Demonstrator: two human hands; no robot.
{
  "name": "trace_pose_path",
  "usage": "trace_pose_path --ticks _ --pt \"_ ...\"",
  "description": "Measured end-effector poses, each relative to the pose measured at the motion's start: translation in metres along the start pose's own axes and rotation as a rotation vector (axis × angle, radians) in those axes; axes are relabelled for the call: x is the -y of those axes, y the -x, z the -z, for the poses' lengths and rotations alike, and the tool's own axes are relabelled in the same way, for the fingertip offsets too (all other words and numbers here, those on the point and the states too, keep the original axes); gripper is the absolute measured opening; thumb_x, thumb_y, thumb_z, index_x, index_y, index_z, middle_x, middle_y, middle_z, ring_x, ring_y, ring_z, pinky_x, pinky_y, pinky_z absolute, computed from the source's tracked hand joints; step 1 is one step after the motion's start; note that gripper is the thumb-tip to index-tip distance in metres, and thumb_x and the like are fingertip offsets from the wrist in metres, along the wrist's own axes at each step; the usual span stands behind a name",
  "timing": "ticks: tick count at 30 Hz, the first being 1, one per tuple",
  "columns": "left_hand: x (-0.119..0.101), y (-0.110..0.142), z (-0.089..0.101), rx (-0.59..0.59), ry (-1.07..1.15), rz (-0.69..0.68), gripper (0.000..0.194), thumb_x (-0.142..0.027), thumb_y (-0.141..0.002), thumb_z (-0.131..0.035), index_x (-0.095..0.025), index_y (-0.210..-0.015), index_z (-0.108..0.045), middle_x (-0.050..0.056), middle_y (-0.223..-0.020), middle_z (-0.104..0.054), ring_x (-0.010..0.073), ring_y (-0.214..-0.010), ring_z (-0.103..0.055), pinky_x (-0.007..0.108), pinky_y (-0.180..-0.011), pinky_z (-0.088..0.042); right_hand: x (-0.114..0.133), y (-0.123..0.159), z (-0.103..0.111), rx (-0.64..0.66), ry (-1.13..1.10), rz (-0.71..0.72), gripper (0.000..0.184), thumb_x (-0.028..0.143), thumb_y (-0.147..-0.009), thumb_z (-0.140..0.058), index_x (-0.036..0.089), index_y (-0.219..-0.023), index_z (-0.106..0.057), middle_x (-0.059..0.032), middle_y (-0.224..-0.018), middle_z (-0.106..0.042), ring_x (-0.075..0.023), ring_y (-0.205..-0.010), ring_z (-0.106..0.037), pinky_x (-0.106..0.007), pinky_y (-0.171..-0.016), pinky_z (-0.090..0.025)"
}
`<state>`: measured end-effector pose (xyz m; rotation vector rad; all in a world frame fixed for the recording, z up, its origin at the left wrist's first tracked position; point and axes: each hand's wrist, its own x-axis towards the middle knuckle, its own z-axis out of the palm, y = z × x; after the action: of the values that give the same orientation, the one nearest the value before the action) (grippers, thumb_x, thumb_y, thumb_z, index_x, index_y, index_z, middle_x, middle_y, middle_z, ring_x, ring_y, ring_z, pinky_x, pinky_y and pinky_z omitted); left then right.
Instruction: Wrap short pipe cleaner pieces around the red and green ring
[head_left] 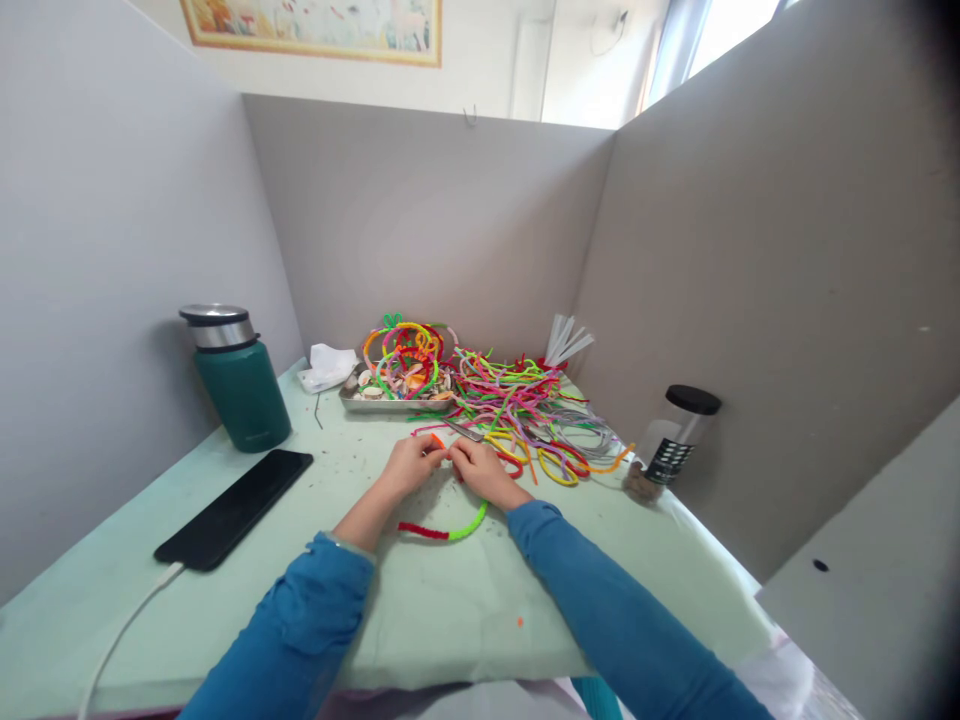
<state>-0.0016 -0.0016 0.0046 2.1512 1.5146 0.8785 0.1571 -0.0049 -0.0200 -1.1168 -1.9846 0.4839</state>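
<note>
My left hand (410,464) is closed in a pinch on an orange pipe cleaner (439,441), whose bright end sticks up past the fingertips. Touching it, my right hand (480,470) is closed too, fingertips against the left ones; what lies in its pinch is mostly hidden. A fuzzy red and green pipe cleaner (450,535) curves over the table below the hands and passes out of sight under my right wrist. Just beyond the fingers lie scissors (463,430), partly covered. Yellow pipe cleaner loops (559,468) rest to the right of my right hand.
Behind the hands, a metal tray (390,405) holds coloured rings and small pieces, beside a heap of pipe cleaners (517,390). A green bottle (244,385) and a phone (232,510) with cable are left; a black-lidded jar (671,445) is right. Grey partitions (427,210) surround the table.
</note>
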Motion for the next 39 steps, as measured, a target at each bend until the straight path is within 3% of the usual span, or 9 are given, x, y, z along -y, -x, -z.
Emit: trace_pose_path --ticks 39 --pt "0.0023 -0.0004 -0.0023 0.002 0.032 0.011 0.028 -0.038 -0.076 -0.050 -0.015 -0.076 -0.067 0.003 -0.069 -0.067 0.0139 -0.063 -0.056 0.022 -0.059 -0.037 0.0003 0.0000 0.0001 0.002 -0.001 -0.003 0.025 0.025 -0.087 -0.041 0.018 -0.066 -0.051 0.0024 -0.058 -0.053 -0.0103 -0.057 -0.045 -0.021 -0.053 -0.025"
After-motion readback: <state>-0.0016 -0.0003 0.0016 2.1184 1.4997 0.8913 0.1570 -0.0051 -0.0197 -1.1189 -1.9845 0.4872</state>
